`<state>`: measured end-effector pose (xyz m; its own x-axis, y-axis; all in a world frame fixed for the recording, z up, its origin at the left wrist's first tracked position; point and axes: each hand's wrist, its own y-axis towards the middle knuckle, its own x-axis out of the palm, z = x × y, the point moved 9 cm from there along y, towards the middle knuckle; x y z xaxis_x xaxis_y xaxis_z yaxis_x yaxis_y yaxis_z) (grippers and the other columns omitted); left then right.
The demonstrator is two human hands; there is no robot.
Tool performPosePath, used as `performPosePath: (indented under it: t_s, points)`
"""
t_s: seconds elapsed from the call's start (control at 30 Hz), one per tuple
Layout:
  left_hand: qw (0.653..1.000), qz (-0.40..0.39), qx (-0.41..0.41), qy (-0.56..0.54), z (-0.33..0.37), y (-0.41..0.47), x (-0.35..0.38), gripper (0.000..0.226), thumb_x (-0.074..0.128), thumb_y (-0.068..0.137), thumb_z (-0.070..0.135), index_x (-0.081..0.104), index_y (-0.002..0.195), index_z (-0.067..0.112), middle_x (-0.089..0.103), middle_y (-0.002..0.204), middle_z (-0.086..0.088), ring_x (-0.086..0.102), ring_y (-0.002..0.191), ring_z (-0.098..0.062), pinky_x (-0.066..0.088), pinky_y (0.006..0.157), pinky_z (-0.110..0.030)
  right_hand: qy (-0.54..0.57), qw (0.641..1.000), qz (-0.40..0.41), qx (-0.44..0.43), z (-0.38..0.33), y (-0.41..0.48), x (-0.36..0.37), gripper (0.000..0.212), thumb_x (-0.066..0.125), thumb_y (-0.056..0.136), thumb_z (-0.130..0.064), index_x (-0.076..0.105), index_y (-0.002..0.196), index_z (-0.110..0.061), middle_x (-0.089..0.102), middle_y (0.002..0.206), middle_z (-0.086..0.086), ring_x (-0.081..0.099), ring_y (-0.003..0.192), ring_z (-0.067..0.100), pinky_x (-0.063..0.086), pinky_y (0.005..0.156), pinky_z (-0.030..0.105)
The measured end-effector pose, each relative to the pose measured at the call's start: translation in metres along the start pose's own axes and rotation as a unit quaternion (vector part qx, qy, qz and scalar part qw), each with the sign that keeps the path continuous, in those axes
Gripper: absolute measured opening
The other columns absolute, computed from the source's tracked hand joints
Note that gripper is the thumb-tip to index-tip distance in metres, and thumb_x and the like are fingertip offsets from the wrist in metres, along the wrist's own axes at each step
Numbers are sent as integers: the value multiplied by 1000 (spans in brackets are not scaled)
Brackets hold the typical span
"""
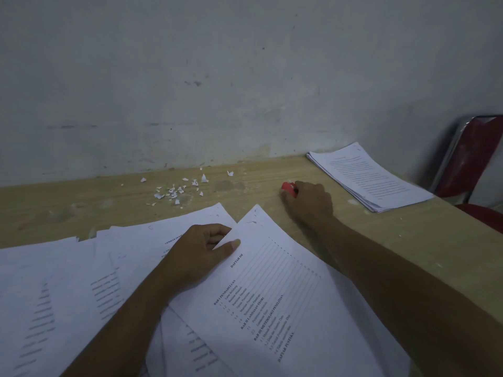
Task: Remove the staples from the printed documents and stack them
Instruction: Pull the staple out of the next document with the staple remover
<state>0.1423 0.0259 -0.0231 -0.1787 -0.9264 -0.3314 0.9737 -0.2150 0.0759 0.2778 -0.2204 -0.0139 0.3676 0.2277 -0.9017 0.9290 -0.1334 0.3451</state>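
Pinching the contents page (285, 300) edge is the left grip (202, 250); right grip (309, 204) clasps a red tool (287, 186).

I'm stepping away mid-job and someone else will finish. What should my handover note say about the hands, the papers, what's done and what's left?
Left hand: pinches the edge of the contents page, thumb on top.
Right hand: grips the red tool, likely the staple remover, on the table.
Done: a neat stack lies at the far right corner, and torn scraps lie near the wall.
Left: loose pages are spread at the front left. I can't tell whether any staples remain. Check them, then stack them.
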Motion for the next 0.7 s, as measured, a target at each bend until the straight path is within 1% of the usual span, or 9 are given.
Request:
performPosePath:
  t_s: [0.17, 0.27, 0.33, 0.37, 0.43, 0.5, 0.57, 0.63, 0.7]
  points:
    - [1000, -6, -9, -16, -1, -1, 1, 9, 70, 89, 23, 73, 98, 22, 77, 89, 8, 75, 81, -12, 58, 76, -27, 28, 999, -11, 42, 1, -8, -12, 62, 34, 89, -73, 65, 101, -20, 65, 99, 2, 53, 109, 28, 37, 97, 48]
    - [1000, 1, -14, -8, 0, -2, -1, 10, 69, 89, 29, 72, 97, 23, 77, 86, 9, 74, 79, -11, 55, 72, -25, 201, 979, -13, -10, -17, -33, -35, 59, 35, 95, -64, 61, 78, -14, 65, 80, 2, 59, 86, 24, 42, 83, 43]
    - [1000, -7, -15, -2, 1, -2, 0, 15, 68, 90, 32, 72, 99, 22, 78, 85, 6, 75, 77, -14, 56, 70, -27, 291, 955, -55, -33, -27, -59, -46, 58, 41, 99, -55, 67, 88, -5, 69, 86, 11, 63, 84, 26, 50, 80, 41]
    - [1000, -10, -16, -4, 2, -3, 1, 15, 68, 90, 32, 72, 99, 21, 78, 83, 5, 75, 76, -15, 57, 69, -27, 316, 945, -76, -42, -29, -72, -50, 52, 45, 99, -52, 69, 91, -7, 71, 88, 6, 64, 83, 21, 52, 78, 37]
    - [1000, -12, -18, -16, 5, -4, 1, 14, 67, 91, 31, 73, 99, 20, 78, 82, 2, 75, 75, -17, 57, 66, -27, 345, 930, -102, -78, -31, -95, -58, 30, 53, 97, -44, 71, 85, -23, 69, 78, -16, 62, 71, 2, 46, 63, 15]
    - [999, -14, -20, -26, 9, -4, 3, 15, 67, 90, 30, 73, 99, 19, 78, 83, 0, 75, 76, -19, 59, 68, -29, 336, 925, -136, -116, -29, -108, -60, 15, 59, 96, -36, 68, 84, -35, 66, 75, -28, 59, 69, -7, 41, 64, 8]
    - [999, -17, -22, -27, 11, -4, 1, 17, 68, 90, 30, 73, 102, 19, 78, 85, 0, 75, 78, -19, 59, 71, -31, 326, 918, -189, -126, -22, -114, -50, 6, 65, 93, -33, 68, 94, -38, 71, 89, -24, 65, 81, -4, 51, 75, 17]
    - [1000, -13, -20, -21, 15, -4, -1, 17, 68, 89, 30, 73, 103, 22, 78, 87, 1, 75, 79, -19, 59, 73, -31, 339, 901, -235, -133, -12, -120, -44, 15, 68, 89, -25, 70, 103, -30, 74, 99, -13, 70, 90, 9, 56, 84, 36]
    - [1000, -3, -14, -16, 20, -3, -7, 14, 69, 89, 28, 74, 101, 23, 78, 87, 2, 75, 78, -18, 59, 72, -30, 401, 875, -248, -112, -2, -122, -41, 23, 63, 81, -16, 72, 101, -22, 76, 96, -2, 72, 89, 17, 55, 82, 40]
